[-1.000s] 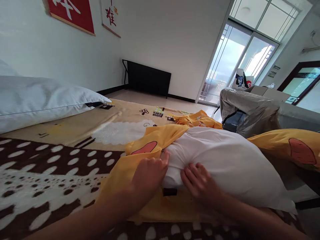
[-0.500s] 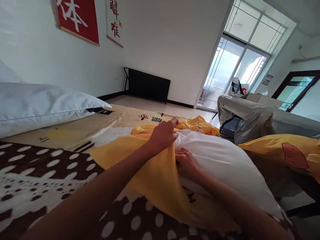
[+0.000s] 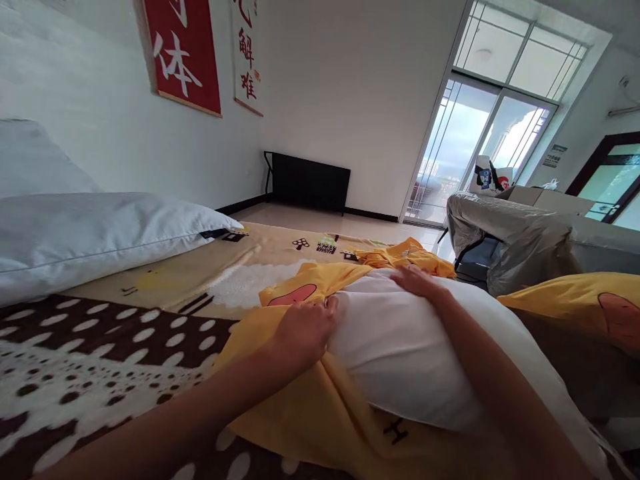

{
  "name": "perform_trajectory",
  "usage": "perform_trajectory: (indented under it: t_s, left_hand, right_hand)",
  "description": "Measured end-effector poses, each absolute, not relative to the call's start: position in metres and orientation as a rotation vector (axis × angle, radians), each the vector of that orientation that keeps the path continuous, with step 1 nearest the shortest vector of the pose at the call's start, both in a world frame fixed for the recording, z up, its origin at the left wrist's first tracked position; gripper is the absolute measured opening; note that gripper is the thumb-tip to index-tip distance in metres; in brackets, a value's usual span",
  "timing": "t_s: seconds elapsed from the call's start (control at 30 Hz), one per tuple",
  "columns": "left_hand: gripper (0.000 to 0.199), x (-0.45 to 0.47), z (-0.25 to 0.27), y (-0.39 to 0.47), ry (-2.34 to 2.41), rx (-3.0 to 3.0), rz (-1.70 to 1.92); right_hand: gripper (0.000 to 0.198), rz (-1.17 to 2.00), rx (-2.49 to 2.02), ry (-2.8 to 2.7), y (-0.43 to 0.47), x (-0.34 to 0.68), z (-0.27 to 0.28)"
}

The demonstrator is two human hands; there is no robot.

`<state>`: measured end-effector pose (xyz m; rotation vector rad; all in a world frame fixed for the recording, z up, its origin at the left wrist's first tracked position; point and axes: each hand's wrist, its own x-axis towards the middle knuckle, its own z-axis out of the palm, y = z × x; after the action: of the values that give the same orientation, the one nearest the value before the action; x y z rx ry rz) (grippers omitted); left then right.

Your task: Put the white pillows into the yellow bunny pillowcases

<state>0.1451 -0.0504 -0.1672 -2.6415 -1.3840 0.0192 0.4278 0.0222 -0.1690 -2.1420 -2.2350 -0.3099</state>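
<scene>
A plump white pillow (image 3: 400,347) lies in front of me, its left end at the mouth of a yellow pillowcase (image 3: 300,413). My left hand (image 3: 307,330) is closed on the edge of that case, beside the pillow's left end. A pink patch shows on the cloth just beyond my knuckles. Across the far upper side of the pillow rests my right hand (image 3: 417,279), fingers stretched out leftward over the white fabric; its fingertips are slightly blurred.
Beneath everything spreads a brown and beige patterned blanket (image 3: 150,327). Another white pillow (image 3: 100,233) lies at the left. Crumpled yellow cloth (image 3: 407,257) sits beyond my right hand. On the right are a yellow cushion (image 3: 565,293) and plastic-wrapped furniture (image 3: 530,227).
My right hand has left the case's opening and moved up to the pillow's far side. My left hand has come lower and nearer with the cloth, and more white pillow shows.
</scene>
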Motion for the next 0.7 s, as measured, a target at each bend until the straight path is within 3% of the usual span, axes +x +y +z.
perform_trajectory:
  t_s: [0.13, 0.27, 0.5, 0.7]
  left_hand:
    - [0.044, 0.149, -0.167, -0.043, -1.366, -2.518, -0.172]
    - [0.04, 0.15, -0.165, -0.022, -1.386, -2.465, -0.284]
    - [0.028, 0.144, -0.159, 0.0, -1.372, -2.511, -0.411]
    - [0.027, 0.16, -0.122, -0.006, -1.315, -2.386, -0.694]
  right_hand:
    - [0.051, -0.2, -2.226, -2.209, 0.023, 0.421, -0.196]
    - [0.05, -0.278, -2.245, -2.152, 0.007, 0.408, -0.189]
    - [0.041, -0.719, -2.144, -2.035, -0.052, 0.369, -0.153]
    - [0.028, -1.022, -1.829, -2.142, -0.095, 0.331, -0.146]
